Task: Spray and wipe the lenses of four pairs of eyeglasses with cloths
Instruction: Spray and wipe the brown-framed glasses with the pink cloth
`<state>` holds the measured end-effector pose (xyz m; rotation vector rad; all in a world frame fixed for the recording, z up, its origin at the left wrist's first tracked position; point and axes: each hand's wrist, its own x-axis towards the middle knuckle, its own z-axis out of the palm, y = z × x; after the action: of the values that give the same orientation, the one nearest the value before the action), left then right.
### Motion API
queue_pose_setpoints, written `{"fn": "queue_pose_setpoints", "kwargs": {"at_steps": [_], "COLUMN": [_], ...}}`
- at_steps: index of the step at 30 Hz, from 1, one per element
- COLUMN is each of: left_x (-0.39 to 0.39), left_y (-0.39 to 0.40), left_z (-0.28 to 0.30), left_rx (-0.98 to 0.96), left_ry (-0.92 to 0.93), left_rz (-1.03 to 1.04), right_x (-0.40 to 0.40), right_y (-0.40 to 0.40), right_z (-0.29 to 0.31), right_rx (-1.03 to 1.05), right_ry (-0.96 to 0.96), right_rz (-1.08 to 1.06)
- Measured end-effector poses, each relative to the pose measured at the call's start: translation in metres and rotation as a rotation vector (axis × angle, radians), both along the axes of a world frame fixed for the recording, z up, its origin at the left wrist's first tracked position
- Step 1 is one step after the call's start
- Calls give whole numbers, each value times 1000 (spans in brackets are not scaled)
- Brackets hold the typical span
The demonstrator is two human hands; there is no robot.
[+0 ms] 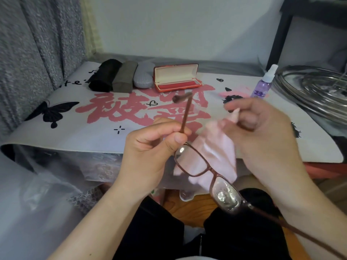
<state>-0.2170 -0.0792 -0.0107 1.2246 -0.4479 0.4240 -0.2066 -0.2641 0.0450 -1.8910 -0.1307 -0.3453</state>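
We see a table mat point(62, 139) printed with a black butterfly point(51, 112) at 9 o'clock and big pink characters across the middle. Along its far edge, 11 to 12 o'clock, four cases in a row: black case point(104, 76), olive case point(124, 77), grey case point(143, 76), then an open red case point(176, 76), lid up, cream lining showing.

Left hand point(150, 149), center frame, pinches one temple arm of the brown-framed eyeglasses point(204, 173) between thumb and curled fingers, close to the hinge. That arm points up to 12 o'clock. Frame hangs diagonally toward 5 o'clock; the other arm runs off to the bottom-right corner. Lower lens looks wet or smeared, bright patches on it.

Pink cloth point(216, 152) sits behind the upper lens, bunched, draping down between the two hands. Right hand point(262, 132) at 3 o'clock of the glasses, fingers curled, gripping the cloth's top end. Motion blur there, so exact finger contact is unclear.

Purple spray bottle point(265, 82) stands upright on the mat at 1 o'clock, beyond the right hand. Metal basins point(319, 91) sit at 2 o'clock, past the mat edge.
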Motion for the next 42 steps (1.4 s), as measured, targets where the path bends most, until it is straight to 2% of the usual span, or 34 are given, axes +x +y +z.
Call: {"fn": "queue_pose_setpoints", "kwargs": {"at_steps": [2,4,9,12,17,22,27,31,36,39,42], "left_x": [-1,-1,2,4,5,3,4,5,2,0,3], "left_y": [-2,-5,-1,3,2,0,5,6,1,0,4], "left_z": [0,0,-2,-2,-6,-3,-6,-8,-9,-9,-7], "left_rx": [18,17,-16,13,54,73,148,176,255,288,242], "left_ry": [-7,-8,24,26,22,-10,-35,-49,-51,-97,-56], "left_rz": [-9,-17,1,23,33,1,10,35,19,6,-68], "right_x": [8,7,-15,-20,-22,-16,-9,-12,-16,-14,-10], "right_y": [-1,5,15,6,4,15,21,18,16,16,16], "right_z": [2,6,9,3,0,1,-5,-2,-1,-5,-11], "right_rx": [-137,-202,-62,74,110,120,92,68,142,99,48], "right_ry": [-183,-221,27,27,37,23,320,571,542,517,513], "right_rz": [-139,-128,446,560,590,468,387,562,703,719,736]}}
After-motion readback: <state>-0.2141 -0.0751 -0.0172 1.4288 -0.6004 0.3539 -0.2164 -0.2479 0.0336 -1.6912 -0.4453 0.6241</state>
